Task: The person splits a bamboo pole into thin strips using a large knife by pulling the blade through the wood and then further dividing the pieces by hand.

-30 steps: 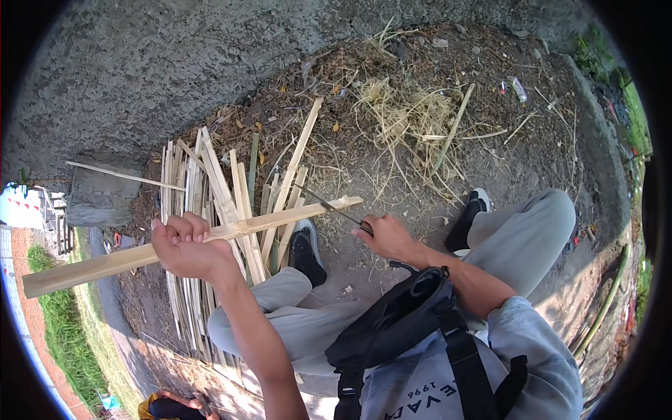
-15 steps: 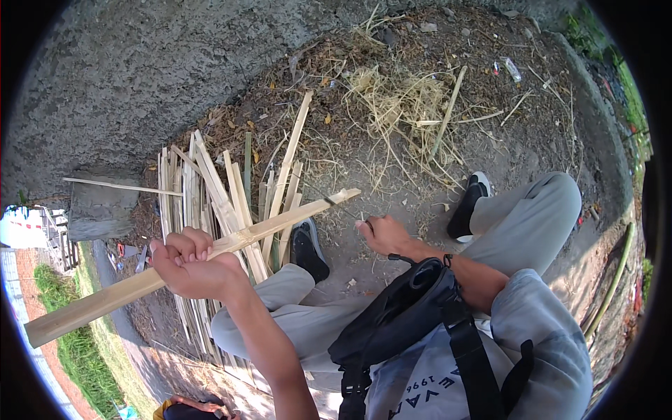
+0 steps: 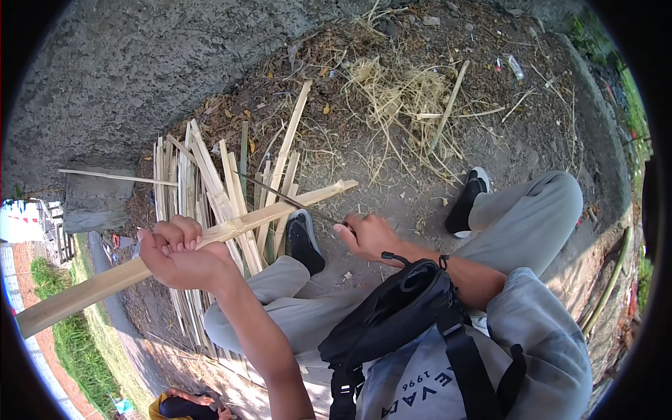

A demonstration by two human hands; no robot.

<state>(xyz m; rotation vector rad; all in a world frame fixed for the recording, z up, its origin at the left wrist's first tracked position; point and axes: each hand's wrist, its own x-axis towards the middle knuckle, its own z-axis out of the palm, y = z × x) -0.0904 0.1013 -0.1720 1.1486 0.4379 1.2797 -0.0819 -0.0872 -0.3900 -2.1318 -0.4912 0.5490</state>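
Observation:
My left hand (image 3: 187, 260) is closed around a long split bamboo slat (image 3: 241, 224), palm up. The slat slants from the lower left rim up toward the middle. In my right hand (image 3: 369, 238), closed in front of my lap, is a knife (image 3: 323, 215) with a long, thin dark blade; its handle is mostly hidden by the fingers. The blade points up-left and crosses the slat near its far end. Whether its edge touches the wood, I cannot tell.
Several bamboo slats (image 3: 183, 185) lie in a pile beyond my left hand. Pale shavings (image 3: 392, 98) are heaped ahead on the dirt. A rough grey wall (image 3: 154, 63) rises at upper left. Another person (image 3: 185, 406) sits at lower left. My shoes flank the work.
The knife blade has swung up-left and now shows more of its length across the slat. My left hand and the slat have shifted slightly left; my right hand moved slightly left too.

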